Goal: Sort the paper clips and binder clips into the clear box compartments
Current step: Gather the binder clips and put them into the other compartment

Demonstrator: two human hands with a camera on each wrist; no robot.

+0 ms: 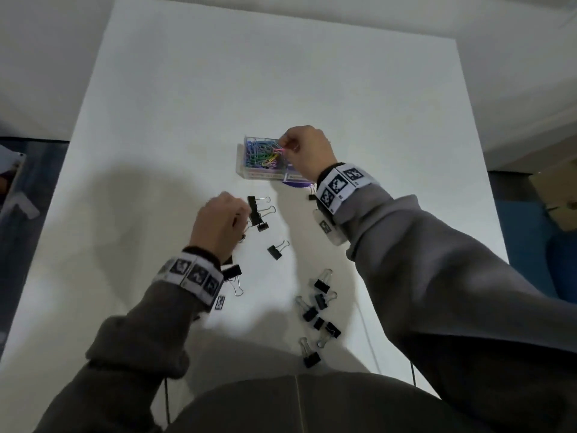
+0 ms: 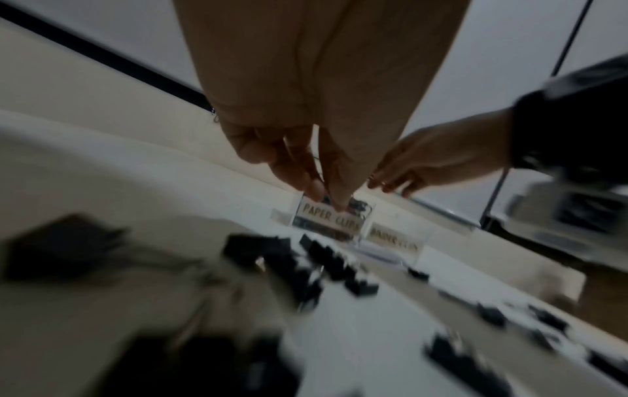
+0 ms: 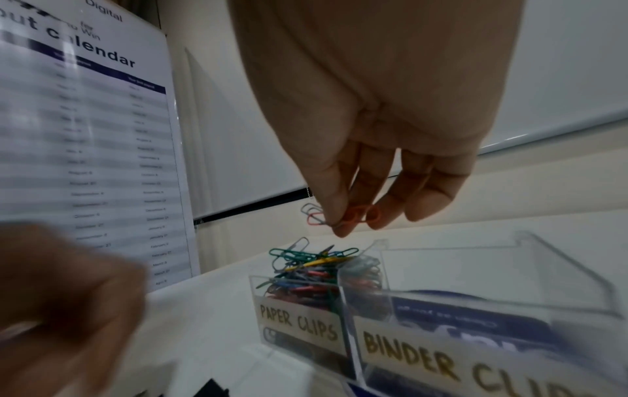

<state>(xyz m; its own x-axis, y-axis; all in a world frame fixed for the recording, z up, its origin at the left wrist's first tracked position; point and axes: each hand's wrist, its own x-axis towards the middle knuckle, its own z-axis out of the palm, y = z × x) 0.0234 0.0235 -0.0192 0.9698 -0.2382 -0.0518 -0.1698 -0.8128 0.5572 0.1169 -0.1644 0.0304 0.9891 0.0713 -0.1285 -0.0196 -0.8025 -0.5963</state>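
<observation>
Binder clips [image 1: 318, 307] lay scattered on table [image 1: 156, 135], nearer than clear box [image 1: 265, 175]. Left hand [image 1: 218, 226] curled among them; grasp indeterminate. Right hand [image 1: 307, 151] pinched orange paper clips [image 3: 353, 216] above box's paper-clip compartment.

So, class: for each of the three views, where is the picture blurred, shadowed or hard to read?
Head view: dim, broad shadows across the table. Left wrist view: binder clips smeared by motion blur. Right wrist view: left hand blurred; PAPER CLIPS label readable.
</observation>
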